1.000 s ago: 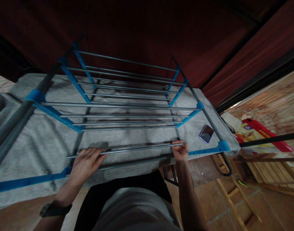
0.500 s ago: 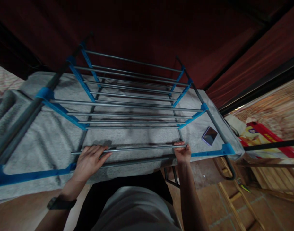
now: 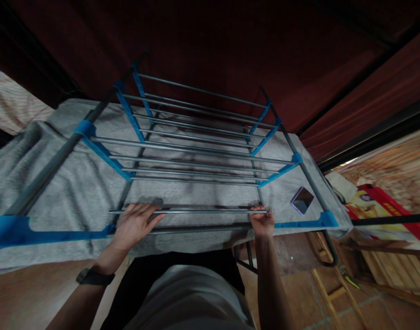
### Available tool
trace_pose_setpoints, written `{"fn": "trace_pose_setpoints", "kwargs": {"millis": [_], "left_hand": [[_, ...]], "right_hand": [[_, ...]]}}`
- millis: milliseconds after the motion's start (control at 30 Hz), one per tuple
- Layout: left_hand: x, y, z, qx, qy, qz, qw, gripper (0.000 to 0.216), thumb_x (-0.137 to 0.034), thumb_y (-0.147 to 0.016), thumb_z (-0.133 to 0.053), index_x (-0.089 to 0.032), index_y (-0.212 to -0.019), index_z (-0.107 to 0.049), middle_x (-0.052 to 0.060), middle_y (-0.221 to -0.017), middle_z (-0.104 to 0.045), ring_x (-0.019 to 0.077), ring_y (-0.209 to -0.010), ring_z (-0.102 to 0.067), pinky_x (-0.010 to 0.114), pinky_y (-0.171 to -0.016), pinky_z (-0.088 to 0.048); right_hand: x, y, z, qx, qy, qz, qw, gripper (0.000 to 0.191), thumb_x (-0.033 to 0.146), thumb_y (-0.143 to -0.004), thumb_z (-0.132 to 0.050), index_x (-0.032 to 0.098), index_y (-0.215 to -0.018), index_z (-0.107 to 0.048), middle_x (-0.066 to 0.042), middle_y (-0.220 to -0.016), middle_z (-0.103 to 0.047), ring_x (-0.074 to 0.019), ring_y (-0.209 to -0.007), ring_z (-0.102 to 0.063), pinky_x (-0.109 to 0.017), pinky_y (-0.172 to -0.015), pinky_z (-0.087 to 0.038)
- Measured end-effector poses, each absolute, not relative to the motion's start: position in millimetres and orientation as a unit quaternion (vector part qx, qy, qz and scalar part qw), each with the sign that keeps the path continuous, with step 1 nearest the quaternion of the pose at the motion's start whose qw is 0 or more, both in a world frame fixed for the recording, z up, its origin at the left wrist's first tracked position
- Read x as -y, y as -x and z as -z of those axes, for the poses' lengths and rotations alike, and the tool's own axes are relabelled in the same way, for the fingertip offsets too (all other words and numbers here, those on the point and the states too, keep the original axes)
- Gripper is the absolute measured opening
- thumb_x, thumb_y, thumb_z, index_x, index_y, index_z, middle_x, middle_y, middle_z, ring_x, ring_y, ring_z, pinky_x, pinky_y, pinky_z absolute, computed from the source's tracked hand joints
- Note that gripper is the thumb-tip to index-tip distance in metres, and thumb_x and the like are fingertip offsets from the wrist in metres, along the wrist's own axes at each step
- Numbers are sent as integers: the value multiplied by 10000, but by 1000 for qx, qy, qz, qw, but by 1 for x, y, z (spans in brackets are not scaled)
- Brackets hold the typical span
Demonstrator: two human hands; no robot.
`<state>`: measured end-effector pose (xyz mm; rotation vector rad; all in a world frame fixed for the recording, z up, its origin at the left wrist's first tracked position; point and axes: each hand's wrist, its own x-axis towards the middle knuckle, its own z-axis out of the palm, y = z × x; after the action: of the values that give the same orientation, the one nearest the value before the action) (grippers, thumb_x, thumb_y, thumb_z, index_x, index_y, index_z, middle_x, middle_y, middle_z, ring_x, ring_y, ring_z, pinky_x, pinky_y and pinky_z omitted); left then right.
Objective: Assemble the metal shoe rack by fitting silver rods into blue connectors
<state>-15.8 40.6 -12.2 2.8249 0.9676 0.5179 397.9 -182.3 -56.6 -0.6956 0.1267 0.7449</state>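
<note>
A loose metal rod (image 3: 206, 211) lies crosswise in front of me, level with the near edge of a shoe rack frame with grey tubes and blue plastic brackets. My left hand (image 3: 133, 225) is closed over the rod near its left end, thumb pointing inward. Around its right end my right hand (image 3: 262, 222) has its fingers wrapped, palm up. Several rods join the rack's farther brackets, such as the blue bracket (image 3: 107, 157). The near left bracket (image 3: 58, 236) and near right bracket (image 3: 299, 224) have no rod between them. Part of the rod is hidden under my left hand.
The rack lies on a grey blanket (image 3: 203, 193). A phone (image 3: 302, 200) rests on it at the right. Beyond the edge are a red and yellow box (image 3: 385, 206) and a wooden ladder-like frame (image 3: 335, 293) on the tiled floor. Dark red fabric (image 3: 210, 41) hangs behind.
The camera view has shifted and tilted slightly, so the rack appears a little farther right. Both hands keep hold of the rod, which looks more level.
</note>
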Motion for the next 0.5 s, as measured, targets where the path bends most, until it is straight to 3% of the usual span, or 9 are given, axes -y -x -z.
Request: {"fn": "trace_pose_setpoints", "kwargs": {"millis": [200, 333, 500], "left_hand": [[-39, 14, 11, -320, -931, -165, 61, 366, -500, -973, -479, -204, -1025, -687, 78, -941, -731, 269, -923, -659, 402, -840, -409], [-40, 13, 10, -327, -929, -161, 67, 320, -417, -988, -454, -207, -1027, -692, 78, -943, -727, 265, -915, -653, 398, -835, -408], [-42, 14, 12, -328, -929, -156, 67, 303, -350, -993, -425, -207, -1015, -692, 72, -932, -716, 252, -891, -642, 402, -836, -414]], "right_hand": [[174, -394, 57, -75, 403, -334, 849, 234, 454, -853, -623, 230, -786, -617, 18, -744, -669, -129, -740, -653, -305, -732, -578], [161, -382, 53, -52, 463, -368, 805, 58, 277, -816, -671, 225, -824, -647, 21, -821, -714, -129, -812, -690, -310, -826, -566], [146, -351, 51, -24, 501, -414, 760, 117, 224, -778, -709, 238, -890, -678, 8, -930, -750, -140, -954, -701, -338, -918, -543]]}}
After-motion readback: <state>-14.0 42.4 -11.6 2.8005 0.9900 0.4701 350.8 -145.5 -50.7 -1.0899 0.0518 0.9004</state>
